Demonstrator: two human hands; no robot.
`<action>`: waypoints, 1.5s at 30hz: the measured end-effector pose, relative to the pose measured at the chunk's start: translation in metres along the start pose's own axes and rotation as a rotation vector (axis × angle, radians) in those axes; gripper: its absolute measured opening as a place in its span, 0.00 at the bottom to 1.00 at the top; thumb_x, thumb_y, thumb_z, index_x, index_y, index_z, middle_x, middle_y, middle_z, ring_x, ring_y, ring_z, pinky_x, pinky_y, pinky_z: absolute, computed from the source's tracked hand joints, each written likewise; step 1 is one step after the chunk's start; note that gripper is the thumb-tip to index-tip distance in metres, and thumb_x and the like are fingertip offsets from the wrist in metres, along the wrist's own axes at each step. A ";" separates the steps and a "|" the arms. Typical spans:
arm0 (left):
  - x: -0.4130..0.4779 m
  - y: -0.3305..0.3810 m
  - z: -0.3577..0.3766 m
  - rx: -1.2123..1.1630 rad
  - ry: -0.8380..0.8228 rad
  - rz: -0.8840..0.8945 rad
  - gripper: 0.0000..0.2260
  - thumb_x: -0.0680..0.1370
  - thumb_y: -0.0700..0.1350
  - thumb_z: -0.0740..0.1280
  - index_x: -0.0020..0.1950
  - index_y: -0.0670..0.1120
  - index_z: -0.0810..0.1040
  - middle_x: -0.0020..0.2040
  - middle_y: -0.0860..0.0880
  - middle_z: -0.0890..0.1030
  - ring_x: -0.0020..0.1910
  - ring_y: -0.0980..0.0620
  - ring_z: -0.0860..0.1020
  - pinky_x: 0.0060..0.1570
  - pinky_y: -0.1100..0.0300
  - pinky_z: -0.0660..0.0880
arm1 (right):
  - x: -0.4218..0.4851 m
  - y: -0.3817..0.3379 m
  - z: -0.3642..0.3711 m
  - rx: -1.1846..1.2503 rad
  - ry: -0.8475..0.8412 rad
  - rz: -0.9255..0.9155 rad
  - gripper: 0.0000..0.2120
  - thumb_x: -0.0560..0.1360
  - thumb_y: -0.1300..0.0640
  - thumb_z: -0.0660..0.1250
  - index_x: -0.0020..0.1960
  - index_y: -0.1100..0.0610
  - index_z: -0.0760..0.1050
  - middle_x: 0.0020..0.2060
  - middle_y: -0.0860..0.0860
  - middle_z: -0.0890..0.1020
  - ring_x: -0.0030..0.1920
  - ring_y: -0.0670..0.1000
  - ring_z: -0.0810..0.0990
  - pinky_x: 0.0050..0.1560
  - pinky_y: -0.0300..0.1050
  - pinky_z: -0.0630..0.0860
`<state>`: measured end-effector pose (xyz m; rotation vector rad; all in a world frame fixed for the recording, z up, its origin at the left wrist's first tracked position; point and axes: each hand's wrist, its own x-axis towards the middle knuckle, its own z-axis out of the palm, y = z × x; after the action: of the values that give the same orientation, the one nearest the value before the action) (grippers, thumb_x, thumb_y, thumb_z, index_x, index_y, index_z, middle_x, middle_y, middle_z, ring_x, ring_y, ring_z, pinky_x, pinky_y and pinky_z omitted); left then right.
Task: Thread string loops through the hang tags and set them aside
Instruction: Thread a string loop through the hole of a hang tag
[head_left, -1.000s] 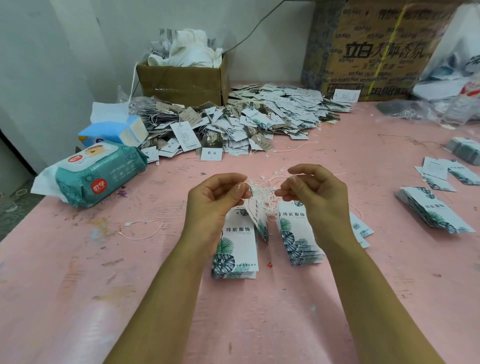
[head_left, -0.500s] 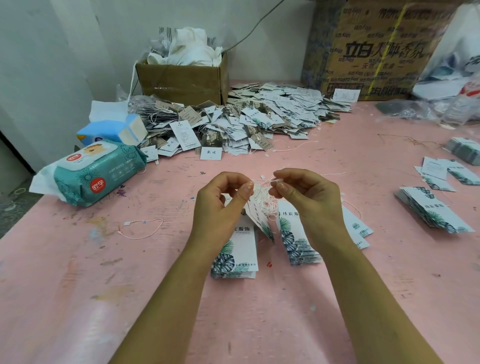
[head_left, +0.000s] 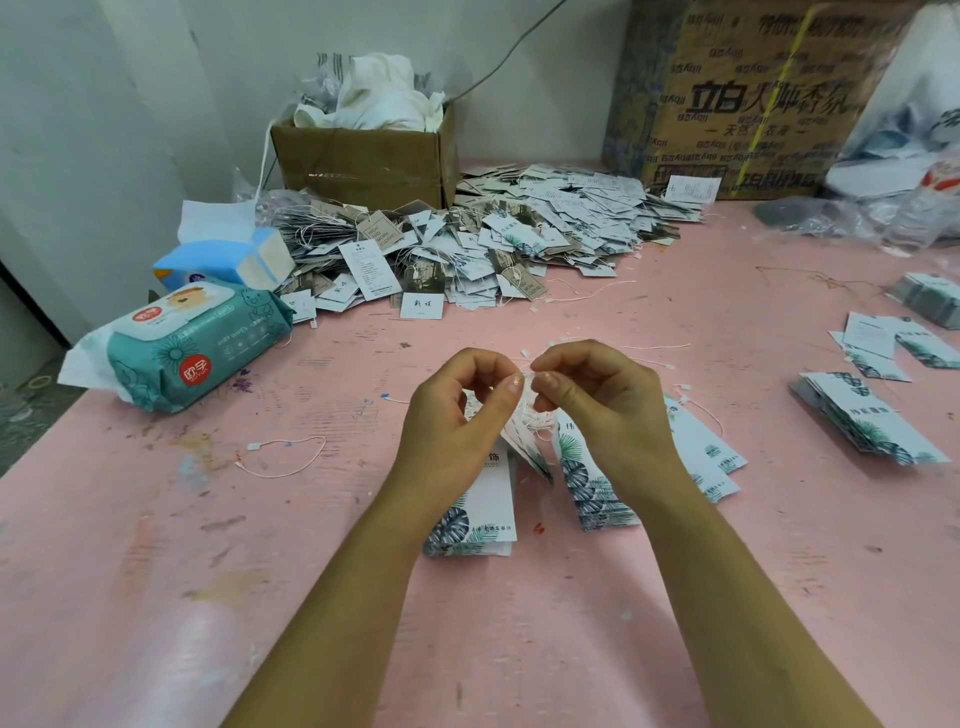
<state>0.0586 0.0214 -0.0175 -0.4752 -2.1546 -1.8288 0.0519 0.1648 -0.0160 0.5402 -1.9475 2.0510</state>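
Head view: we see the left hand (head_left: 457, 415) and right hand (head_left: 597, 400) each pinching thin white string (head_left: 537, 418) over a scuffed pink table (head_left: 519, 623). A glossy, leaf-printed hang tag (head_left: 527, 447) dangles between them. Curled fingertips hide its hole from us. Flat rectangular tag stacks (head_left: 485, 512) lie beneath, and a soft teal wipes pack (head_left: 192, 348) sits left.

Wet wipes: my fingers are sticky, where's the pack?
Head view: wet wipes pack lies at the left edge of the table, beside the blue tissue pack.
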 end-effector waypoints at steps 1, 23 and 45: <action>0.000 0.000 0.000 -0.002 -0.001 0.000 0.09 0.76 0.37 0.67 0.41 0.51 0.76 0.34 0.63 0.77 0.31 0.65 0.70 0.35 0.73 0.65 | 0.000 0.000 0.000 -0.002 -0.004 -0.007 0.11 0.70 0.70 0.68 0.42 0.55 0.78 0.33 0.44 0.82 0.33 0.45 0.78 0.39 0.37 0.76; 0.000 -0.003 -0.001 -0.049 -0.048 0.000 0.09 0.76 0.37 0.67 0.43 0.51 0.77 0.36 0.61 0.78 0.36 0.62 0.72 0.39 0.68 0.70 | -0.002 -0.002 0.000 -0.067 -0.016 -0.058 0.10 0.67 0.65 0.70 0.43 0.52 0.78 0.37 0.42 0.82 0.40 0.44 0.79 0.45 0.39 0.76; 0.000 -0.002 -0.002 0.037 -0.091 0.016 0.08 0.76 0.37 0.66 0.41 0.49 0.76 0.32 0.62 0.76 0.30 0.63 0.69 0.34 0.73 0.64 | -0.003 -0.002 0.000 -0.076 0.016 -0.017 0.11 0.67 0.67 0.68 0.41 0.51 0.79 0.35 0.43 0.82 0.39 0.46 0.79 0.44 0.40 0.76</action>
<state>0.0577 0.0192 -0.0186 -0.5759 -2.2327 -1.7875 0.0550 0.1653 -0.0154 0.5198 -1.9955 1.9562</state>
